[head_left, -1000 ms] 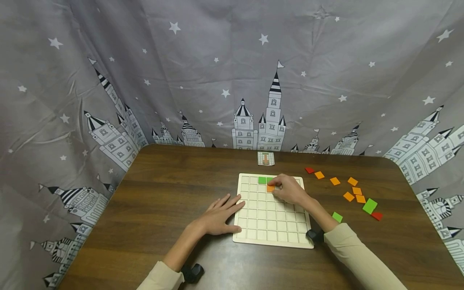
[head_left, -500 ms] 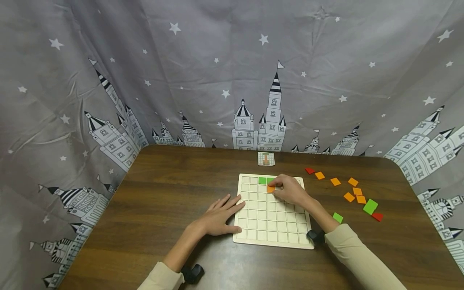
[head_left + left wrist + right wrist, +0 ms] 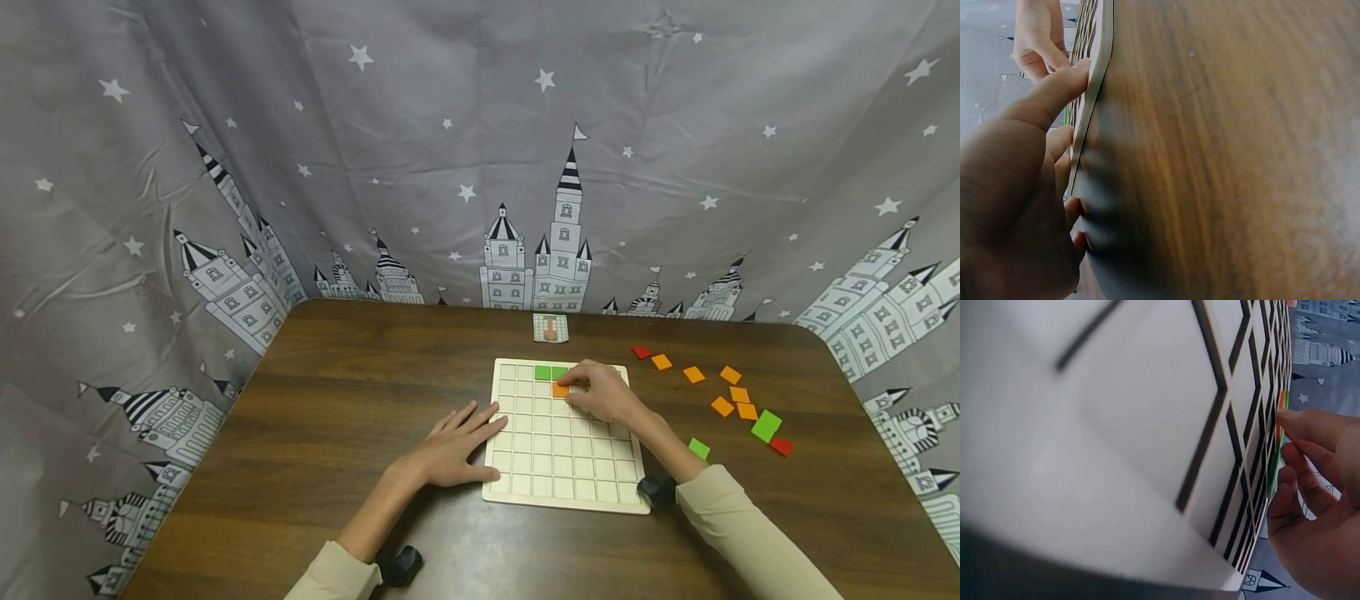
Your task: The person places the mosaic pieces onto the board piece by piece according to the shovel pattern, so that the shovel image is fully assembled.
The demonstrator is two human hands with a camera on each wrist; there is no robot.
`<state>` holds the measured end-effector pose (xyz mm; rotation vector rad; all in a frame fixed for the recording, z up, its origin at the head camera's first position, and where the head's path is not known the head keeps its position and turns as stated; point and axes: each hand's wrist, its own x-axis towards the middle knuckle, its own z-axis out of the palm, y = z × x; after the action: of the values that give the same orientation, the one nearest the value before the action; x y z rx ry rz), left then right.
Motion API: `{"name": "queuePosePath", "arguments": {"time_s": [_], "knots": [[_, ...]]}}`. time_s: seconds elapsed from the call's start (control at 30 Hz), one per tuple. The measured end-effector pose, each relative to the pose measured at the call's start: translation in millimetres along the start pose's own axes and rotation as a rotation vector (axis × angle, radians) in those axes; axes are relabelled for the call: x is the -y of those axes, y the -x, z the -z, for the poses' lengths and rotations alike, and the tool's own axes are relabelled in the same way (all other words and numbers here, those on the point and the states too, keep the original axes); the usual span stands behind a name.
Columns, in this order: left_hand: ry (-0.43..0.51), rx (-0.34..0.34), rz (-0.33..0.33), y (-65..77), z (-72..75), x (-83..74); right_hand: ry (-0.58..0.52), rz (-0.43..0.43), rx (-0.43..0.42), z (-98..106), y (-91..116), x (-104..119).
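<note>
A pale wooden grid board (image 3: 532, 465) lies on the table. My left hand (image 3: 450, 450) is spread at the board's left edge, its thumb and some fingertips on the rim; in the left wrist view the thumb (image 3: 1063, 84) lies over that edge. My right hand (image 3: 603, 393) reaches over the board's far rows, and its thumb and forefinger pinch an orange square tile (image 3: 559, 390) in a cell of the second row. Directly behind it are two green tiles (image 3: 542, 373) in the top row, the right one partly covered by fingers. In the right wrist view, the thumb touches the orange tile (image 3: 1282, 400).
Right of the board lie several loose orange tiles (image 3: 693, 375), two green tiles (image 3: 767, 426) and two red triangular tiles (image 3: 781, 447). A small pattern card (image 3: 551, 328) lies behind the board. A grey castle-print curtain (image 3: 420, 167) hangs behind the table (image 3: 337, 367).
My right hand has shifted very slightly to the right, so a little more of the orange tile and the green tile behind it shows. The left hand stays put.
</note>
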<state>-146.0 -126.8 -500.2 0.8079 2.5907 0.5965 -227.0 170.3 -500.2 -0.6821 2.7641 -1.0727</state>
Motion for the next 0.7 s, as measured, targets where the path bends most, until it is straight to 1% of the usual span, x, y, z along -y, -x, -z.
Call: {"name": "queuePosePath", "arguments": {"time_s": [0.23, 0.33, 0.47, 0.57, 0.7], "knots": [[0.006, 0.003, 0.003, 0.3, 0.3, -0.4, -0.075, -0.036, -0.044, 15.1, 10.8, -6.0], [0.003, 0.001, 0.002, 0.0, -0.1, 0.0, -0.084, -0.046, -0.087, 24.3, 15.0, -12.2], [0.0, 0.001, 0.0, -0.2, -0.3, 0.2, -0.066, -0.065, -0.135, 37.6, 22.7, -22.1], [-0.002, 0.0, 0.0, -0.3, -0.3, 0.1, -0.052, -0.1, -0.168, 47.8, 30.2, -28.5], [0.007, -0.006, -0.008, -0.8, -0.1, 0.4, -0.031, -0.182, -0.233, 58.4, 39.0, -38.6]]}}
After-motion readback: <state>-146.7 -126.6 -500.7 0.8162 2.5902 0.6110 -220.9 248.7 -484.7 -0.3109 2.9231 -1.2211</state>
